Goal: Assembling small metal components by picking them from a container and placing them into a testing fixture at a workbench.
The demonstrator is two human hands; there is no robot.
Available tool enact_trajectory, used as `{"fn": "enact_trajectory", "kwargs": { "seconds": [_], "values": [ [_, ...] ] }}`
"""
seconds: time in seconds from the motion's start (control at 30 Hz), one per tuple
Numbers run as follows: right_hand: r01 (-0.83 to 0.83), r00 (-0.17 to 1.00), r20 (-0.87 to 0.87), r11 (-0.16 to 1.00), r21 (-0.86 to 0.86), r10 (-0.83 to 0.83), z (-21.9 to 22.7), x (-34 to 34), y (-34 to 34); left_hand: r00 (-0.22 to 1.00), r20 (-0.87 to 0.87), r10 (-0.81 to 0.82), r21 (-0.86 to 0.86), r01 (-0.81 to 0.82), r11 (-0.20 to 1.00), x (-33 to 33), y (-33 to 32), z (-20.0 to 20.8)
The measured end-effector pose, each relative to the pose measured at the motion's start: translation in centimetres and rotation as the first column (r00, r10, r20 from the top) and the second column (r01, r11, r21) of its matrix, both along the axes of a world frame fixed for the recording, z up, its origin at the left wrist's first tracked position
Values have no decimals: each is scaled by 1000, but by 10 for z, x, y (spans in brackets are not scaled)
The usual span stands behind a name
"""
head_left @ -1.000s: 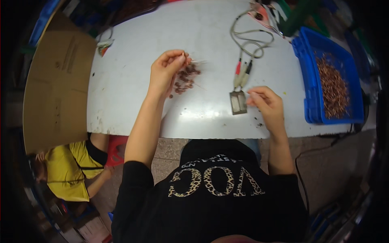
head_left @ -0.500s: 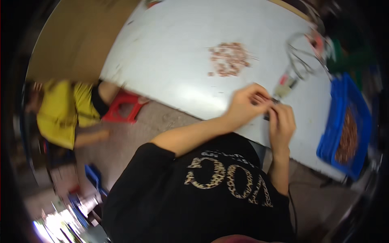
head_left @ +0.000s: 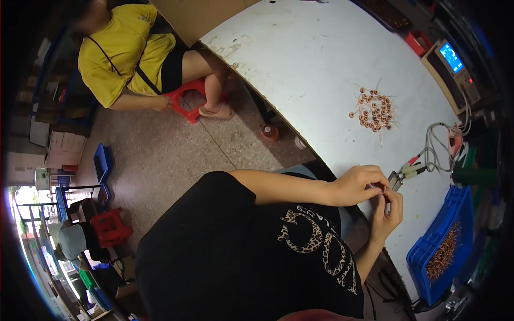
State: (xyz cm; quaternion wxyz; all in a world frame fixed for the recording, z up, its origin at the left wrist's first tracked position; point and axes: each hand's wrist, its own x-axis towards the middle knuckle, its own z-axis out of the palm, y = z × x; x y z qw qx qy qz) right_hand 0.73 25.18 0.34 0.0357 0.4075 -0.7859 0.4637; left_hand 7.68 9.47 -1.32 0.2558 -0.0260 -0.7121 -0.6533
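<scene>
My left hand (head_left: 360,185) and my right hand (head_left: 387,215) meet over the near edge of the white table, both closed, their fingertips pinched together. Between them is a small copper coil (head_left: 384,189), mostly hidden by the fingers. Just beyond the fingertips lie test clips (head_left: 409,172), one with a red part, on grey leads (head_left: 430,147). Farther off, a loose cluster of small copper coils (head_left: 376,111) with thin wire ends rests on the white tabletop (head_left: 305,64).
At the right edge stands a blue bin (head_left: 435,241) holding many copper coils (head_left: 443,257). A meter with a lit blue screen (head_left: 451,57) sits at the far right, beside a red box (head_left: 417,43). On the left a person in yellow (head_left: 128,53) sits on a red stool (head_left: 188,101).
My view has swung left, so the table, coils and bin appear farther right and the seated person higher. My hands stay together, fingertips pinched, close to the test clips.
</scene>
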Motion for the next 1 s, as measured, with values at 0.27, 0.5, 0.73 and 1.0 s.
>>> {"fn": "enact_trajectory", "kwargs": {
  "seconds": [0.27, 0.5, 0.73, 1.0],
  "values": [
    [55, 992, 112, 998, 29, -58, 10, -5, 2, 990, 140, -31, 148, 10, 989, -9, -3, 3],
    [188, 981, -25, 980, -64, -190, 5, -20, 16, 972, 206, -110, 4, 112, 994, -31, 1, 15],
    [306, 932, -216, 951, 36, -292, 0, -35, 19, 983, 139, -123, -252, 155, 955, -53, 6, 18],
    [223, 974, -36, 973, -55, -225, -7, -44, 24, 989, 88, -121, -336, 144, 931, -69, 5, 19]
  ]
}}
